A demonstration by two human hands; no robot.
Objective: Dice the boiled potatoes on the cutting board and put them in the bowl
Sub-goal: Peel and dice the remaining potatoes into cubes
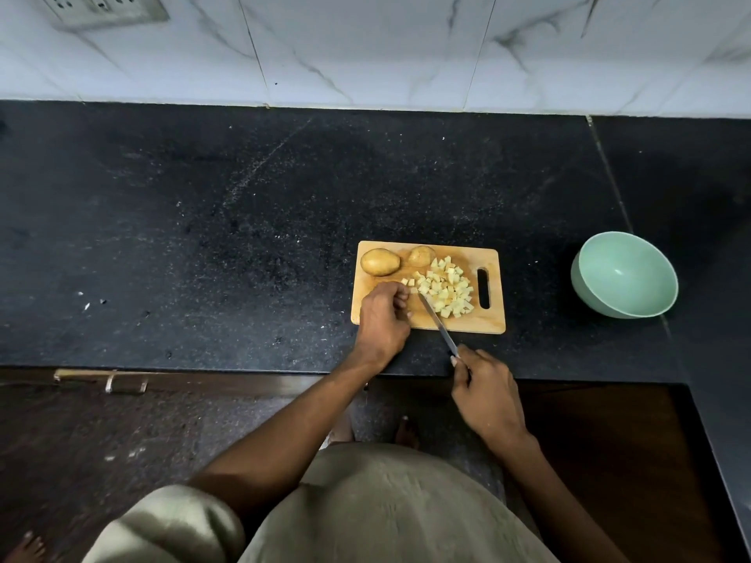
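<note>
Right hand [485, 394] grips knife [439, 325]; blade among diced potatoes [447, 288].

A black speckled stone desk [244, 221] fills the middle of the view, a thin seam [609, 176] crossing its right part. Behind the desk rises a wall of white marble-look tiles [365, 46] with grey veins, and a switch-and-socket plate [101, 10] sits on it at upper left (blurred). Below the desk's front edge runs dark wood cabinetry with a brass handle [101, 379]. Under that lies a dark speckled floor [122, 440].
</note>
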